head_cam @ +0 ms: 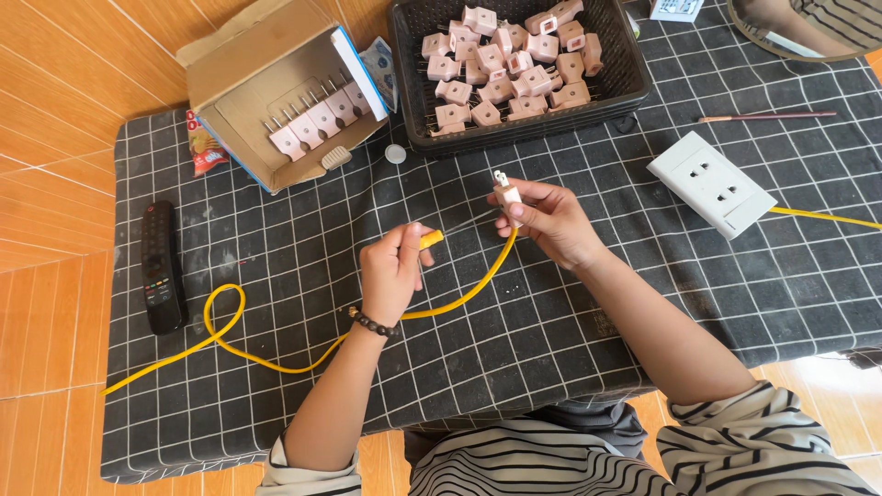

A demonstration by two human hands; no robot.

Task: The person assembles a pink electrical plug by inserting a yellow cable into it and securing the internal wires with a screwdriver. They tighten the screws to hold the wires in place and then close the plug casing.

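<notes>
Plug and cable in hands
L hand (pixel 390 271) pinches yellow cable (pixel 276 360) end; R hand (pixel 542 219) grips pink plug (pixel 507 195) (prongs up), black basket (pixel 634 87) behind.

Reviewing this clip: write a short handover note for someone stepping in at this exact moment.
Left hand: pinching the yellow cable near its end.
Right hand: holding a pink plug, prongs up, at the cable's end.
Black basket holds loose pink plugs; cardboard box holds a row of them.
Whether the plug is fixed on the cable cannot be told.
</notes>
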